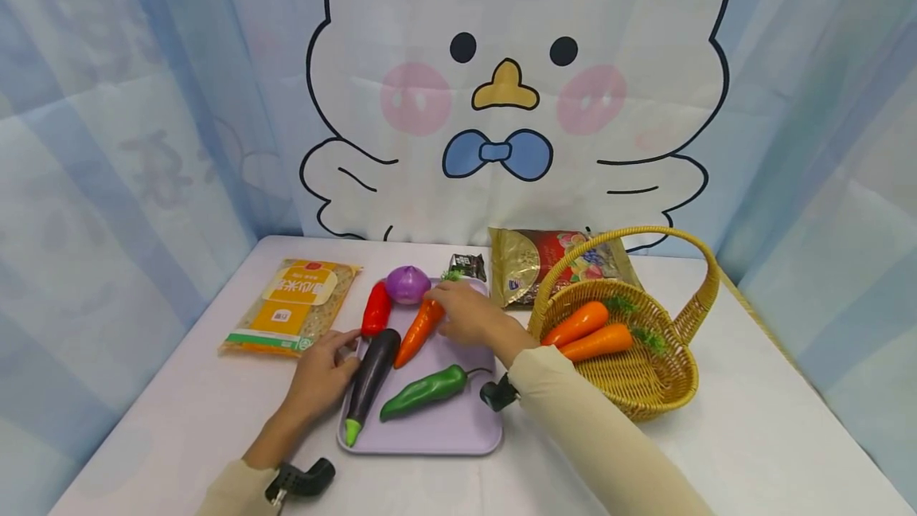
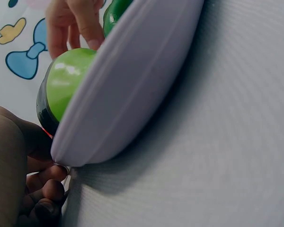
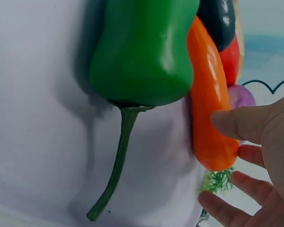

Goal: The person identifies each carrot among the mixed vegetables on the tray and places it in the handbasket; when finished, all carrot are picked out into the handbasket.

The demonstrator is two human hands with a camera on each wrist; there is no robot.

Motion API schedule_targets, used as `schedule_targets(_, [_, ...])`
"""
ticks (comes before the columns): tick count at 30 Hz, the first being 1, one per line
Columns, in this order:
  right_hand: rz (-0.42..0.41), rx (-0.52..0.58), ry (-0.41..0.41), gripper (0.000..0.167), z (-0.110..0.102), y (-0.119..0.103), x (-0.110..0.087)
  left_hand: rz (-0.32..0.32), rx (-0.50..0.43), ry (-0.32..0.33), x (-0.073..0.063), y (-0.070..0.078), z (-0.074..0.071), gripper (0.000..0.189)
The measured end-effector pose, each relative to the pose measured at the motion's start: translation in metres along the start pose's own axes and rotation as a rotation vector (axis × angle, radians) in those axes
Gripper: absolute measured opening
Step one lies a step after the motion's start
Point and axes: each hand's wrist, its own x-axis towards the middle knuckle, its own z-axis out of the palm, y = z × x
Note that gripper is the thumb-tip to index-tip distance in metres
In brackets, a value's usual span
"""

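Note:
On a pale purple tray [image 1: 444, 435] lie a toy carrot [image 1: 418, 334], a dark eggplant [image 1: 372, 373], a green chili pepper [image 1: 430, 390], a red pepper [image 1: 376, 310] and a purple onion [image 1: 408, 285]. My left hand [image 1: 318, 377] holds the tray's left rim beside the eggplant, its thumb partly hidden in the left wrist view. My right hand [image 1: 469, 315] reaches over the tray and pinches the carrot near its leafy end. In the right wrist view the thumb rests on the carrot [image 3: 210, 109], the other fingers spread beyond it.
Right of the tray stands a wicker basket [image 1: 645, 381] with a tall handle; two more carrots [image 1: 595, 342] lie inside. A yellow grain bag [image 1: 294, 305] is at left. Behind are a small black packet [image 1: 469, 266] and a gold-and-red bag [image 1: 519, 265]. A printed curtain encloses the table.

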Motion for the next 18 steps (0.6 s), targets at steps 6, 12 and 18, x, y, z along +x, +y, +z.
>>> schedule_targets(6, [0.009,-0.081,0.008,0.051,0.005,-0.001,0.005,0.001,0.001,0.005,0.0,-0.001,0.0,0.046])
schedule_targets(12, [0.021,-0.151,-0.041,0.045,0.01,0.003,0.0,0.002,-0.002,0.003,0.0,-0.002,0.002,0.047])
schedule_targets(18, [0.009,-0.111,-0.076,0.04,0.013,0.012,-0.005,0.007,-0.001,0.005,0.0,-0.002,0.0,0.046])
